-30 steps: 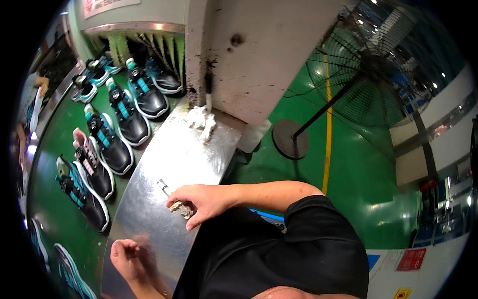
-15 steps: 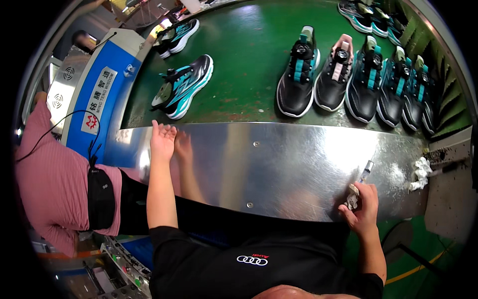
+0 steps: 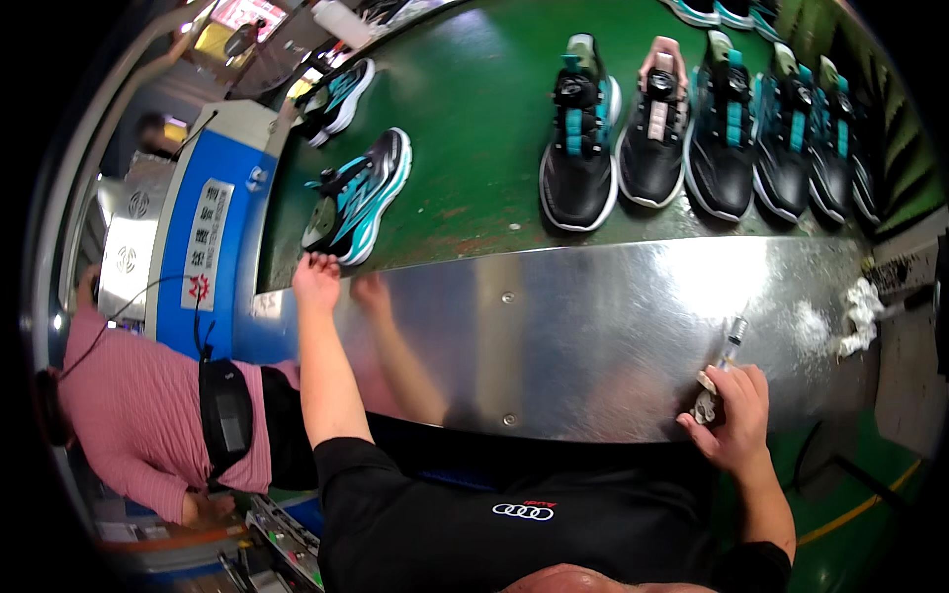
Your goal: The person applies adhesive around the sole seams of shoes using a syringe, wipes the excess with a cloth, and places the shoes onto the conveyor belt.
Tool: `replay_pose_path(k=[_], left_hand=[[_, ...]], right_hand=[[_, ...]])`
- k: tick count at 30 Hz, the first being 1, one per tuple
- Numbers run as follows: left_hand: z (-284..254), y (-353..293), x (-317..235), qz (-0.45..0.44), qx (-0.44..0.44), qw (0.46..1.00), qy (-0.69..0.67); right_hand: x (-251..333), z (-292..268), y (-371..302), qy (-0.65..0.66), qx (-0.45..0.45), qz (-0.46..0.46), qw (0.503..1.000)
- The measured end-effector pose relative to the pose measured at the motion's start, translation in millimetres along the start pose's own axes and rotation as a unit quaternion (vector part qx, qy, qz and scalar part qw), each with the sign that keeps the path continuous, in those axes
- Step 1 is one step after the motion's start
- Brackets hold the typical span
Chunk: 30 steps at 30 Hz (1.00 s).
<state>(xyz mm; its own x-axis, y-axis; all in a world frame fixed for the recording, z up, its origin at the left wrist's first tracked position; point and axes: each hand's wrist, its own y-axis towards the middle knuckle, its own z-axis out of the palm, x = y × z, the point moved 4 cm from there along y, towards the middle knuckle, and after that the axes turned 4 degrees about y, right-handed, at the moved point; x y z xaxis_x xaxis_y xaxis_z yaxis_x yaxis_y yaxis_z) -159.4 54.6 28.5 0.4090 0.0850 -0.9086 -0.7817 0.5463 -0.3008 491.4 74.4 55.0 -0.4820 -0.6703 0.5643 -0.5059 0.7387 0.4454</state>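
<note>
Two bare hands work at a shiny steel bench (image 3: 593,326) that runs beside a green conveyor belt (image 3: 474,109). The left hand (image 3: 316,280) lies open and flat at the bench's far left edge, fingertips just touching the sole of a black and teal sneaker (image 3: 358,198) lying on the belt. The right hand (image 3: 734,415) is closed around a small clear glue tube with a metal tip (image 3: 722,368) and a bit of rag, at the bench's near right edge. A crumpled white rag (image 3: 858,314) lies near the right end. A row of black sneakers (image 3: 712,128) stands on the belt.
</note>
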Motion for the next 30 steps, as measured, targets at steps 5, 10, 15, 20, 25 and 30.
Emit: replay_pose_path(k=[5, 10, 15, 20, 25, 30], left_hand=[[21.5, -34.0, -21.5, 0.028, 0.066, 0.997, 0.031], [117.8, -130.0, -25.6, 0.132, 0.163, 0.962, 0.174], [125.9, -231.4, -20.9, 0.156, 0.308, 0.926, 0.153], [113.9, -316.6, 44.4, 0.079, 0.347, 0.918, 0.175], [136.4, -341.3, 97.5, 0.029, 0.511, 0.827, 0.232], [103.9, -237.7, 65.1, 0.064, 0.324, 0.934, 0.140]], right_hand=[[3.0, -3.0, 4.1, 0.027, 0.006, -0.005, 1.000], [5.5, -1.3, 2.7, 0.053, -0.007, -0.005, 0.999], [7.2, -3.8, 4.5, 0.079, -0.024, -0.013, 0.996], [3.3, -1.1, 2.5, 0.070, -0.029, -0.017, 0.997], [-6.1, -12.4, -8.4, 0.136, -0.039, 0.060, 0.988], [-17.4, -39.4, -34.6, 0.169, -0.041, 0.166, 0.971]])
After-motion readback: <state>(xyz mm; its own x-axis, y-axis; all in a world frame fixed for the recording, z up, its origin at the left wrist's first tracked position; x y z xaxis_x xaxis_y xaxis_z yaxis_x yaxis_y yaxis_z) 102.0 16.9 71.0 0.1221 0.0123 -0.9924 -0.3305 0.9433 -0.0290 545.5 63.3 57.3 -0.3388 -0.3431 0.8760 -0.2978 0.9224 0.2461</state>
